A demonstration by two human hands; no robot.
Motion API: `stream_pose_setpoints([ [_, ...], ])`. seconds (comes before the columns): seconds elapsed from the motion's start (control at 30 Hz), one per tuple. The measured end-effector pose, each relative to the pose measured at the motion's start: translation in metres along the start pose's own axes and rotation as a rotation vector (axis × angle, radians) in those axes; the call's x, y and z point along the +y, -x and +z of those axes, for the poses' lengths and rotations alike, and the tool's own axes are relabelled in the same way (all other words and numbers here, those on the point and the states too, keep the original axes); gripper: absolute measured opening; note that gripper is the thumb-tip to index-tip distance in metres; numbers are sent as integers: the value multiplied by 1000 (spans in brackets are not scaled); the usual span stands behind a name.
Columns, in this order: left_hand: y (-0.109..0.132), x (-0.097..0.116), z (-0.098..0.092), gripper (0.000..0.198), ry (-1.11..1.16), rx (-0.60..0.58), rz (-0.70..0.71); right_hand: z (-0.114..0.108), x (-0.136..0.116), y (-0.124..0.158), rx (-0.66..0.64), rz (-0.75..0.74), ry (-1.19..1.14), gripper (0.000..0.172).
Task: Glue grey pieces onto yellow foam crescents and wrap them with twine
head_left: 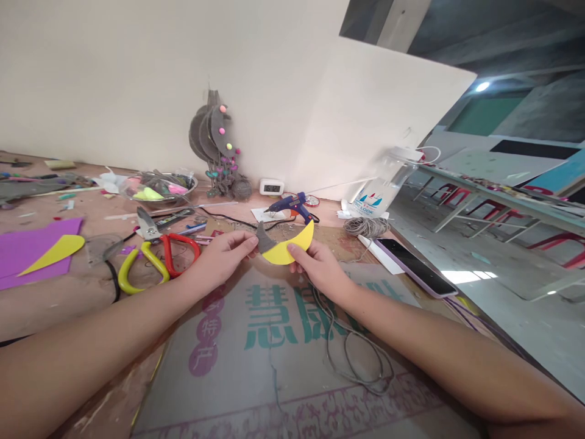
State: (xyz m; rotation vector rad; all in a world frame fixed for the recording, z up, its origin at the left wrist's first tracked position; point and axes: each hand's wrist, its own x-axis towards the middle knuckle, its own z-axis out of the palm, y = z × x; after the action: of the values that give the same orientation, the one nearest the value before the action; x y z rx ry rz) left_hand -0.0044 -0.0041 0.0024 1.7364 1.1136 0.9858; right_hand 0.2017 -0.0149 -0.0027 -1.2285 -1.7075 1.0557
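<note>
A yellow crescent-shaped piece [286, 250] is held up between my hands over the mat. Its left end is covered in grey cord [265, 239]. The thumb and fingers of my left hand [232, 247] are pinched together at that grey-covered end; what exactly lies under the fingertips is hidden. My right hand [322, 263] grips the yellow part, thumb on the front face and fingers behind. Below my right hand a loose length of grey cord [329, 360] trails down in loops onto the printed plastic mat [219, 402].
Yellow-and-red-handled scissors [145, 268] lie left, beside purple sheets [27, 253]. Behind the hands are a blue glue gun [292, 204], a small digital clock [272, 187] and a grey hanging ornament [212, 140]. At right are a cord ball [367, 227], a phone [415, 266] and a plastic jug [384, 183].
</note>
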Motion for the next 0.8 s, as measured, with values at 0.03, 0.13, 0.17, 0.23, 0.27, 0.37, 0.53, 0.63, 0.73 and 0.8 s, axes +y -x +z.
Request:
stream_pose_setpoints([
  [0.03, 0, -1, 0, 31, 13, 0, -3, 0, 0, 0, 0, 0, -6, 31],
  [0.13, -2, -4, 1, 32, 55, 2, -18, 0, -1, -1, 1, 2, -13, 32],
  [0.17, -2, -4, 2, 32, 66, 3, -23, 0, -2, -1, 1, 7, -13, 32],
  [0.23, -2, -4, 2, 34, 76, 9, -27, -1, -3, -1, 1, 18, -16, 32],
  [0.27, -2, -3, 2, 34, 71, 13, -27, 0, -3, -1, -1, 22, -18, 32],
  [0.37, -1, -1, 1, 33, 26, 19, -32, 0, -3, 0, -14, 25, -20, 31],
  [0.53, 2, 4, 1, 29, -19, -6, -50, 0, -2, -2, 74, -5, -110, 27],
  [0.63, 2, 3, 3, 28, 4, -51, -13, -2, -1, -6, 163, 11, -186, 27],
  [0.73, 1, 1, 3, 29, 49, -106, 6, -5, 1, -10, 169, 63, -248, 28],
  [0.8, 1, 2, 2, 32, 42, -118, -2, -6, 1, -11, 130, 96, -267, 28],
])
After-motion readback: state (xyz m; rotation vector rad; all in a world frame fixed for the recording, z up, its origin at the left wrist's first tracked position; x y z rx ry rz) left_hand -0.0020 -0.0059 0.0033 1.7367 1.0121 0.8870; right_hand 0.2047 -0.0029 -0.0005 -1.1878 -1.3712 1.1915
